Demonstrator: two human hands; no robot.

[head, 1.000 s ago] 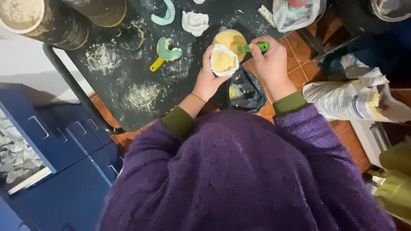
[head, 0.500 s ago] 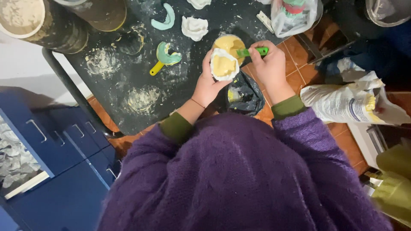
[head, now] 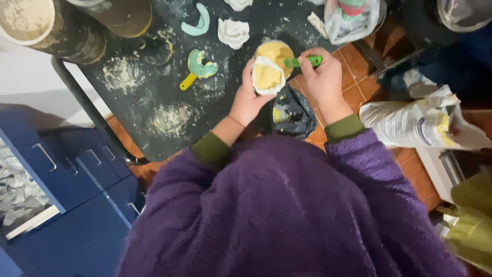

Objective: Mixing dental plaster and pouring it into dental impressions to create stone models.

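a dark table (head: 154, 138), dusted with powder, is seen above orange floor tiles. a white mould (head: 267, 76) filled with yellow paste is cupped in the left hand (head: 247, 100), fingers curled under it. a green spatula (head: 303, 62) is pinched by the right hand (head: 324, 81). the paste looks soft; the mould is best held by its stiff rim.

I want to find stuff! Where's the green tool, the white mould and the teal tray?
green tool (head: 302, 61), head view, middle of its handle
white mould (head: 267, 76), head view, yellow filling
teal tray (head: 201, 64), head view, curved body
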